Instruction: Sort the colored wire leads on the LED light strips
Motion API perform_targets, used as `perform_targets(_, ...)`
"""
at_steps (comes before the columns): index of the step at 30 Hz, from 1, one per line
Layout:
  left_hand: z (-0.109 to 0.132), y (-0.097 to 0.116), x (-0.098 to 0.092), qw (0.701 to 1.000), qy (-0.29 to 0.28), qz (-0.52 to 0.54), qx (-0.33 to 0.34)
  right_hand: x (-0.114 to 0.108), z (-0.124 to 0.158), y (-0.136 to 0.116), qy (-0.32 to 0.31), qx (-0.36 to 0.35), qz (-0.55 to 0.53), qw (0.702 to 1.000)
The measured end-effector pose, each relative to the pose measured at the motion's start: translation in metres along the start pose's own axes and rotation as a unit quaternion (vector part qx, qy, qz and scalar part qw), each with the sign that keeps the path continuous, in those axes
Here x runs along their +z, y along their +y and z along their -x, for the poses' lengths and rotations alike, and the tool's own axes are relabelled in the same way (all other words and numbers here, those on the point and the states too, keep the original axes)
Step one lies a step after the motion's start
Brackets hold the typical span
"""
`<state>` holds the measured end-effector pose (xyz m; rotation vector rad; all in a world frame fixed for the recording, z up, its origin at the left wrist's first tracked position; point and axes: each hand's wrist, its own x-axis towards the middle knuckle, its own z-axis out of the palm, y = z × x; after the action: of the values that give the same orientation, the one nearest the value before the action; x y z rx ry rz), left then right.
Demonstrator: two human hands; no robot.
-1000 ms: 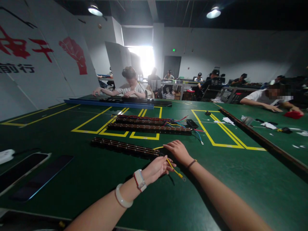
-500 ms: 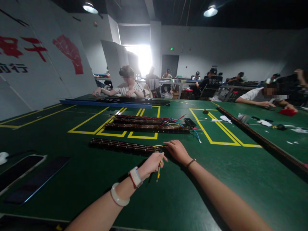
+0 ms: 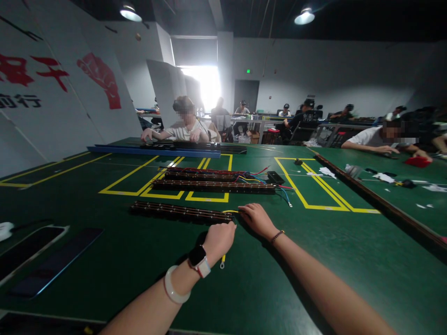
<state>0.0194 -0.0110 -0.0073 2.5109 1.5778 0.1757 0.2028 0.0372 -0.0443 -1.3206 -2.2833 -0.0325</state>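
Left hand: the left hand (image 3: 219, 239) is curled into a loose fist, knuckles up, clamped on a yellow lead (image 3: 224, 257); the lead's metal ring terminal (image 3: 222, 263) pokes out on the near side. Finger contact itself hidden beneath.
Right hand: the right hand (image 3: 257, 219) lies palm down, fingers together, tips touching a yellow wire (image 3: 230, 211). Thumb hidden; cannot tell whether it pinches. Whether wire and lead are one piece, also hidden.
Wrists: pale-strapped watch (image 3: 197, 255) and white bangle (image 3: 176, 284) on the left; dark beaded bracelet (image 3: 277, 236) on the right.
Near black bar: the near black bar (image 3: 181, 211), copper-coloured lines along it, lies flat to the left of the right hand; its right end sits just beyond the left fist, yellow wire leaving it there.
Far bars: two more black bars (image 3: 213, 186) side by side, just farther off, red, blue and yellow wires at their right ends; small black box (image 3: 275, 177) beside.
Table: green top (image 3: 314, 265) with yellow tape outlines (image 3: 328, 209).
Left, near: dark phone-like slab (image 3: 57, 261).
Right: long dark bar (image 3: 377, 200) set aslant; paper scraps (image 3: 327, 172) beyond.
Far edge: blue rail (image 3: 153, 151), with a co-worker (image 3: 188, 124) seated behind.
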Motion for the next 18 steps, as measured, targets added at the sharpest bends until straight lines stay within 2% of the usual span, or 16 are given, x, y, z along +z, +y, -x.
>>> perform_targets(4, 0.001, 0.001, 0.000, 1.000, 0.024, 0.005, 0.013, -0.002, -0.002, -0.001, -0.017, 0.024, -0.025, 0.999)
perform_targets(9, 0.006, 0.006, 0.000, 0.994, 0.067, 0.057, 0.057, -0.013, -0.008, -0.006, -0.067, 0.059, -0.079, 0.993)
perform_targets(14, 0.009, 0.009, 0.002, 0.976, 0.057, 0.192, 0.087, -0.019, -0.008, -0.016, -0.125, 0.068, -0.086, 0.986)
perform_targets(18, 0.006, 0.008, 0.005, 0.948, 0.038, 0.306, 0.077, -0.015, -0.008, -0.018, -0.139, 0.091, -0.101, 0.981)
